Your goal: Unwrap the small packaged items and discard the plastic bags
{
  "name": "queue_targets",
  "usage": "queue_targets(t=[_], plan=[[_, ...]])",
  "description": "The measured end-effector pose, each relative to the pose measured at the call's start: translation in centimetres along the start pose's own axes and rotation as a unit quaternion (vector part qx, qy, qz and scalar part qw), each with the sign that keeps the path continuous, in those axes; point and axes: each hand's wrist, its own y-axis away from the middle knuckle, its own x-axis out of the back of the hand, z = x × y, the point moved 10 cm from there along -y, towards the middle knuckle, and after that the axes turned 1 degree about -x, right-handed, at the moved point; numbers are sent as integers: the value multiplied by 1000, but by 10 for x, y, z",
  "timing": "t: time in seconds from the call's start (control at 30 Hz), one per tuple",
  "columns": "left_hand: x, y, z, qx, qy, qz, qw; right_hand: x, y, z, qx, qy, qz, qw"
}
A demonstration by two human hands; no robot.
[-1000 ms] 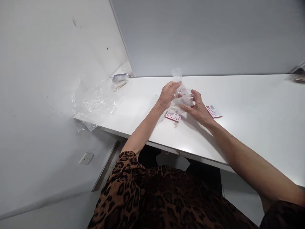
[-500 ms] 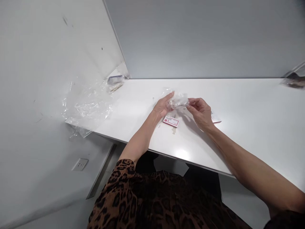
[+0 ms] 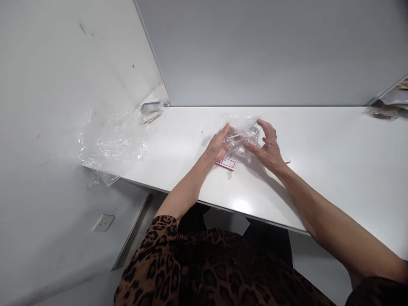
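A crumpled clear plastic bag (image 3: pixel 244 136) is held above the white table (image 3: pixel 318 170). My left hand (image 3: pixel 219 143) grips its left side, thumb uppermost. At the bag's right side is my right hand (image 3: pixel 269 146), thumb and fingers spread wide, their tips touching the film. Below the bag a small flat white box with red edges (image 3: pixel 228 164) lies on the table, its left end partly covered by my left hand. Part of another white and red item (image 3: pixel 287 160) shows behind my right wrist; the rest of it is hidden.
A heap of loose clear plastic film (image 3: pixel 117 144) lies at the table's left end, partly hanging over the edge. Wrapped items (image 3: pixel 151 111) sit in the back left corner. More bagged things (image 3: pixel 387 108) stand at the far right. A grey panel (image 3: pixel 255 51) closes off the back.
My right hand has opened from a pinch on the bag and its fingers have spread. The bag is wider and less bunched. The view has shifted slightly to the right.
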Motion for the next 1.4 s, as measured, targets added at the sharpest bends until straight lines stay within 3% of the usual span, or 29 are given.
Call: queue_targets(t=[0.07, 0.17, 0.33, 0.53, 0.67, 0.77, 0.9, 0.97, 1.07, 1.13, 1.27, 1.4], plan=[[1, 0, -2, 14, -25, 0, 1000, 12, -3, 1, -7, 10, 30, 999], [1, 3, -6, 50, -38, -1, 998, 23, -7, 10, -70, -70, 64, 993], [1, 4, -19, 114, -59, -17, 992, 1, -3, 16, -205, -230, -15, 951], [-4, 10, -18, 135, 3, -28, 990, -6, 8, 24, -316, -334, -17, 888], [-17, 23, -6, 125, 105, -25, 986, -8, 7, 28, -315, -378, 5, 870], [-20, 28, -2, 97, 150, 0, 984, 6, 5, 41, -302, -384, 107, 866], [-14, 27, -16, 75, 126, 53, 988, 34, 9, 52, -248, -381, 252, 854], [-18, 25, -31, 97, 71, 29, 992, 43, 12, 49, -219, -353, 285, 864], [-26, 22, -50, 123, -41, -46, 991, 37, 8, 37, -182, -307, 246, 901], [-23, 18, -52, 108, -89, -55, 989, 27, 4, 32, -176, -304, 195, 916], [-19, 16, -38, 65, -95, -46, 992, 19, 2, 38, -208, -348, 154, 901], [-22, 18, -32, 70, -68, -46, 994, 19, 1, 42, -217, -387, 150, 884]])
